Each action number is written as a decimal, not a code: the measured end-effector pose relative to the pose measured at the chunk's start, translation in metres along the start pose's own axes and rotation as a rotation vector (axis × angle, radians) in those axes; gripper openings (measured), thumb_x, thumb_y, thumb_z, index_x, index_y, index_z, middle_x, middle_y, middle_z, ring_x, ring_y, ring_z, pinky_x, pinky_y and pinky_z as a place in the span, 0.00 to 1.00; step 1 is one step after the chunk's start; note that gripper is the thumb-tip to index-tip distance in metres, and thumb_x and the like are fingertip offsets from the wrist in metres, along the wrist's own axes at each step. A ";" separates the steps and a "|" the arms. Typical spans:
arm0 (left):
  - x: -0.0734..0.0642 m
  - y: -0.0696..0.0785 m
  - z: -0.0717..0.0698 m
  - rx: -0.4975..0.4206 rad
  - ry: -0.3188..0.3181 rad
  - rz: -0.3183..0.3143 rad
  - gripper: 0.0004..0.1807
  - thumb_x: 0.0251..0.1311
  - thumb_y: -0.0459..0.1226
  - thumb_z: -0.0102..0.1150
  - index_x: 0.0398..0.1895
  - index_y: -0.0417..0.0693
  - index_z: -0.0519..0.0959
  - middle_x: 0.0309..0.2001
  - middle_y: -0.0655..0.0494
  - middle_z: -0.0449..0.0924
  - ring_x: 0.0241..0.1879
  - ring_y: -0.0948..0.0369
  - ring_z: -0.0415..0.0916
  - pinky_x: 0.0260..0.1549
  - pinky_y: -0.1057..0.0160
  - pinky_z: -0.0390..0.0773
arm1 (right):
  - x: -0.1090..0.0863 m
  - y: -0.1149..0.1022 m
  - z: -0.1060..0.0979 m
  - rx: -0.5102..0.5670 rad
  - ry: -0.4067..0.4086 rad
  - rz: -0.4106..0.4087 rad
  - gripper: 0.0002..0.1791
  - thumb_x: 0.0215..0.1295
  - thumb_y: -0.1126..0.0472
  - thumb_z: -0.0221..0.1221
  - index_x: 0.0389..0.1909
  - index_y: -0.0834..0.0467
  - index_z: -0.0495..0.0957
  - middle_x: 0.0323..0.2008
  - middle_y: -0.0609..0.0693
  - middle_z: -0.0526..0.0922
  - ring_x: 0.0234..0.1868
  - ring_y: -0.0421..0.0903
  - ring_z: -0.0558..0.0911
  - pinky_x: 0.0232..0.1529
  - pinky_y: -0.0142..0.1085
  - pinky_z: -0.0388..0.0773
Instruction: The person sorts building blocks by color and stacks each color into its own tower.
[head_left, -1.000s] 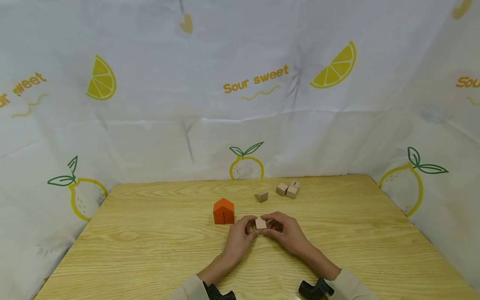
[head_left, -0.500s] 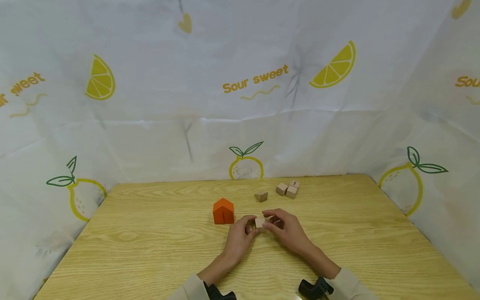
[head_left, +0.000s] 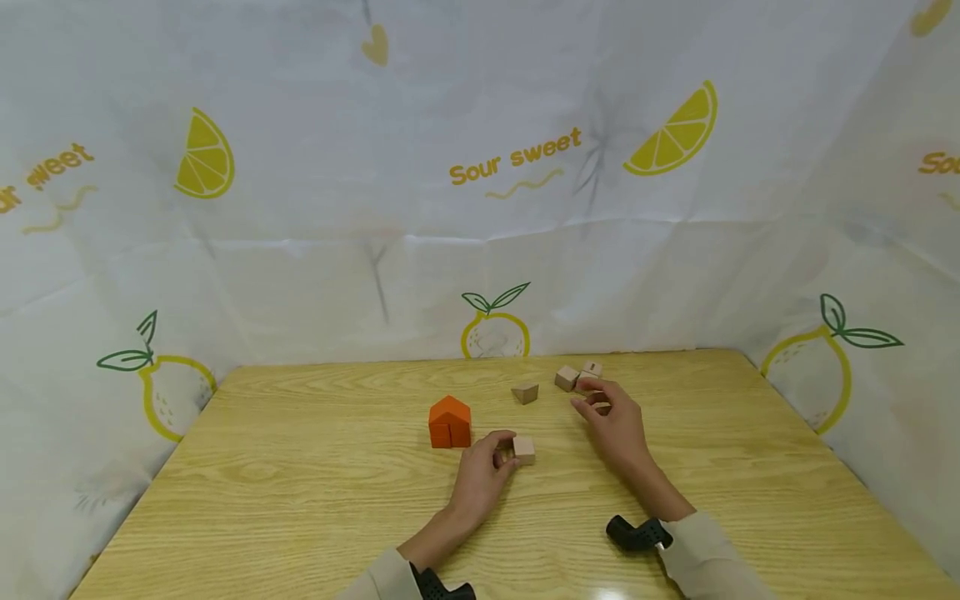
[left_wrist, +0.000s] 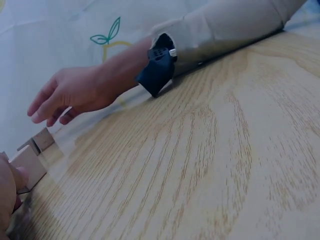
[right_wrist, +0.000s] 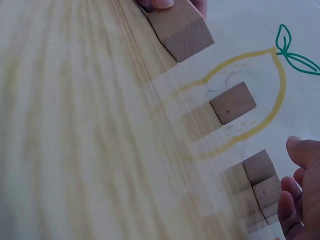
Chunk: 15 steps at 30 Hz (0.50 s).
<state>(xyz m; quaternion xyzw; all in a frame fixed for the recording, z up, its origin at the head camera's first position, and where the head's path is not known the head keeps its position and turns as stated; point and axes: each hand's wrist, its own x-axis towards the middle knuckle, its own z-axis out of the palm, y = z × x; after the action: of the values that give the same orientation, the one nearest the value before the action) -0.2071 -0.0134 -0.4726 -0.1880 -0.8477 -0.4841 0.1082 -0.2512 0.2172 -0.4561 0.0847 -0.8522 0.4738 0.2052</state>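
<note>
My left hand [head_left: 478,477] pinches a pale wooden block [head_left: 524,451] between thumb and fingers on the table. In the right wrist view that same block [right_wrist: 185,34] shows a slanting top corner. My right hand [head_left: 619,427] hovers beside three small wooden blocks at the back right, its thumb and fingers loosely bent and apart. One of these, a cube [head_left: 567,377], stands at the left of the group; the right fingers partly cover another. The right wrist view shows the right hand [right_wrist: 304,187] close by these blocks [right_wrist: 260,167], with nothing between its fingers.
A wooden wedge [head_left: 526,392] lies behind the left hand's block. Left of it stands a small orange block house [head_left: 450,422]. A white lemon-printed sheet [head_left: 337,283] closes off the back and sides of the wooden table [head_left: 300,492].
My right hand has left the pale block and moved right and away from me to the group of blocks at the back. The left hand keeps its hold in the same place.
</note>
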 end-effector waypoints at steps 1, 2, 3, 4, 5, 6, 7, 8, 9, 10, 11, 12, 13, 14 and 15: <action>0.000 0.000 0.000 0.002 0.002 0.002 0.19 0.56 0.30 0.66 0.51 0.38 0.78 0.21 0.63 0.68 0.20 0.70 0.62 0.20 0.70 0.66 | 0.002 0.002 -0.001 -0.004 0.013 0.002 0.22 0.65 0.55 0.61 0.57 0.60 0.75 0.50 0.55 0.77 0.42 0.48 0.77 0.38 0.33 0.75; 0.000 0.000 0.000 0.004 0.002 0.005 0.19 0.55 0.30 0.66 0.51 0.38 0.78 0.21 0.62 0.68 0.20 0.70 0.62 0.20 0.70 0.66 | 0.004 0.005 -0.002 -0.014 0.019 -0.001 0.22 0.65 0.55 0.62 0.57 0.60 0.75 0.50 0.56 0.77 0.42 0.48 0.77 0.38 0.32 0.75; 0.000 0.000 0.000 0.004 0.003 0.007 0.19 0.55 0.30 0.66 0.51 0.38 0.78 0.21 0.62 0.68 0.20 0.70 0.62 0.20 0.70 0.66 | 0.005 0.007 -0.003 -0.020 0.029 -0.002 0.22 0.65 0.56 0.62 0.57 0.60 0.75 0.50 0.56 0.77 0.42 0.49 0.77 0.37 0.32 0.75; 0.000 0.000 0.000 0.005 0.003 0.008 0.19 0.55 0.30 0.66 0.51 0.38 0.78 0.21 0.62 0.69 0.20 0.70 0.62 0.20 0.70 0.66 | 0.007 0.010 -0.004 -0.028 0.039 -0.006 0.22 0.65 0.57 0.62 0.57 0.60 0.75 0.50 0.57 0.76 0.41 0.49 0.77 0.37 0.31 0.75; 0.000 0.000 0.000 0.004 0.002 0.008 0.19 0.56 0.30 0.67 0.51 0.38 0.78 0.21 0.62 0.69 0.20 0.70 0.62 0.20 0.70 0.66 | 0.008 0.012 -0.005 -0.036 0.047 -0.008 0.22 0.64 0.58 0.63 0.57 0.61 0.75 0.50 0.57 0.76 0.41 0.49 0.77 0.37 0.31 0.75; 0.000 0.000 -0.001 0.003 0.000 0.008 0.19 0.56 0.30 0.66 0.51 0.39 0.78 0.21 0.62 0.69 0.20 0.70 0.62 0.20 0.70 0.66 | 0.010 0.014 -0.005 -0.042 0.053 -0.003 0.22 0.64 0.58 0.63 0.57 0.61 0.75 0.50 0.58 0.75 0.40 0.49 0.78 0.37 0.31 0.75; 0.000 0.000 -0.001 0.001 -0.001 0.009 0.19 0.56 0.30 0.66 0.51 0.39 0.78 0.21 0.62 0.69 0.20 0.70 0.62 0.20 0.70 0.66 | 0.011 0.015 -0.005 -0.049 0.056 0.003 0.22 0.64 0.58 0.63 0.57 0.61 0.75 0.50 0.59 0.75 0.40 0.50 0.78 0.37 0.31 0.75; 0.000 0.000 -0.001 0.001 -0.001 0.012 0.19 0.56 0.30 0.66 0.51 0.39 0.78 0.21 0.62 0.69 0.19 0.70 0.62 0.20 0.70 0.66 | 0.012 0.017 -0.006 -0.055 0.055 0.012 0.23 0.64 0.58 0.63 0.57 0.62 0.75 0.50 0.59 0.74 0.40 0.50 0.78 0.37 0.32 0.75; 0.000 0.000 -0.001 0.001 0.000 0.015 0.19 0.56 0.30 0.66 0.51 0.39 0.78 0.21 0.62 0.69 0.19 0.70 0.62 0.20 0.70 0.66 | 0.013 0.017 -0.006 -0.057 0.051 0.026 0.23 0.64 0.58 0.63 0.57 0.63 0.74 0.50 0.60 0.73 0.41 0.51 0.78 0.37 0.32 0.75; 0.000 0.000 -0.001 0.001 0.003 0.019 0.19 0.56 0.30 0.66 0.51 0.39 0.78 0.21 0.62 0.69 0.19 0.70 0.62 0.20 0.70 0.66 | 0.014 0.018 -0.006 -0.056 0.046 0.042 0.24 0.64 0.58 0.63 0.58 0.63 0.74 0.51 0.61 0.73 0.41 0.52 0.78 0.37 0.33 0.75; 0.000 0.000 0.000 0.002 0.005 0.022 0.19 0.55 0.30 0.66 0.51 0.39 0.78 0.21 0.62 0.69 0.19 0.70 0.62 0.20 0.70 0.66 | 0.015 0.019 -0.006 -0.054 0.039 0.065 0.24 0.64 0.58 0.63 0.58 0.64 0.73 0.52 0.61 0.72 0.42 0.52 0.78 0.37 0.33 0.74; 0.000 -0.001 0.000 0.003 0.010 0.028 0.18 0.55 0.30 0.67 0.51 0.38 0.78 0.21 0.61 0.69 0.19 0.70 0.62 0.19 0.70 0.66 | 0.016 0.019 -0.006 -0.049 0.034 0.084 0.24 0.64 0.59 0.63 0.58 0.64 0.73 0.52 0.61 0.71 0.43 0.53 0.78 0.37 0.33 0.74; 0.000 -0.001 0.000 0.002 0.013 0.032 0.18 0.55 0.29 0.67 0.51 0.38 0.78 0.21 0.61 0.69 0.19 0.70 0.62 0.19 0.70 0.66 | 0.017 0.019 -0.006 -0.047 0.029 0.098 0.25 0.64 0.59 0.63 0.59 0.65 0.72 0.53 0.62 0.71 0.43 0.54 0.77 0.37 0.32 0.74; 0.000 -0.001 0.001 0.002 0.015 0.034 0.18 0.55 0.29 0.67 0.50 0.38 0.78 0.21 0.61 0.70 0.19 0.70 0.62 0.19 0.70 0.66 | 0.018 0.020 -0.006 -0.045 0.028 0.108 0.25 0.63 0.59 0.63 0.59 0.65 0.72 0.53 0.62 0.70 0.44 0.54 0.77 0.36 0.32 0.73; 0.000 -0.001 0.001 0.001 0.015 0.039 0.18 0.55 0.30 0.67 0.50 0.38 0.78 0.21 0.60 0.70 0.19 0.70 0.62 0.19 0.70 0.66 | 0.018 0.021 -0.007 -0.045 0.026 0.119 0.25 0.63 0.60 0.63 0.59 0.65 0.72 0.54 0.62 0.70 0.44 0.54 0.77 0.36 0.31 0.73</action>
<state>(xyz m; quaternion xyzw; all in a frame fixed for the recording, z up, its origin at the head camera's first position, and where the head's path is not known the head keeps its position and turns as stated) -0.2073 -0.0132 -0.4736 -0.2008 -0.8432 -0.4831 0.1241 -0.2731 0.2350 -0.4616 0.0228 -0.8635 0.4668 0.1897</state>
